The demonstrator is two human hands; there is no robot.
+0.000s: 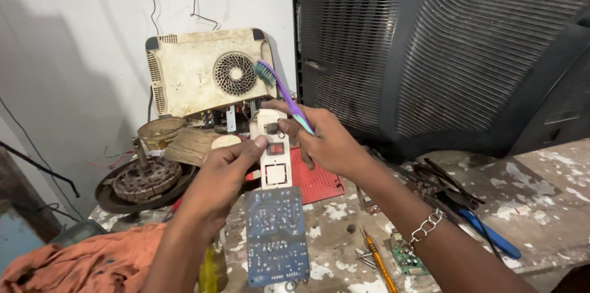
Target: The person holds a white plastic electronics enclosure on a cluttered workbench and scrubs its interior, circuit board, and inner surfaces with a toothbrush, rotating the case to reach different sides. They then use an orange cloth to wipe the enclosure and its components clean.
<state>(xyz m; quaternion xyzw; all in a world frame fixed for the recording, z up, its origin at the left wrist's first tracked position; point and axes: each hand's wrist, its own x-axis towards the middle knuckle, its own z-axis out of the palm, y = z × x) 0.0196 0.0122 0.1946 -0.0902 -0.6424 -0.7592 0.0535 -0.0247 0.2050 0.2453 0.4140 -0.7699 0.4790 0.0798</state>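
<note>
- Head view, hidden or cut off: the lower edge of the blue circuit board [276,238] runs close to the bottom of the frame, and its small parts are too fine to make out. The left palm is turned away, so only the back of the hand and the thumb show. The large dark ribbed television casing [442,47] is cut by the top and right edges.
- Head view, the held thing: a white plastic switch panel [271,155] with a red rocker switch and a square white button, upright, joined at its lower end to the blue board hanging below it. It is held in the air above the paint-spattered workbench [541,207], in front of a red perforated plastic cover [319,179] and a dirty cream appliance housing with a round fan grille [209,72].
- Head view, hands: the left hand [221,176] comes up from below, fingers closed round the panel's left side, thumb pressed on its front. The right hand [326,139], with a chain bracelet at the wrist, grips a purple toothbrush with green bristles [279,87], fingers curled tight on the handle, the bristled head pointing up and left; its fingertips also touch the panel's top.
- Head view, nearby: a yellow-handled screwdriver [376,259] lies on the bench, an orange cloth [92,262] at lower left.
</note>
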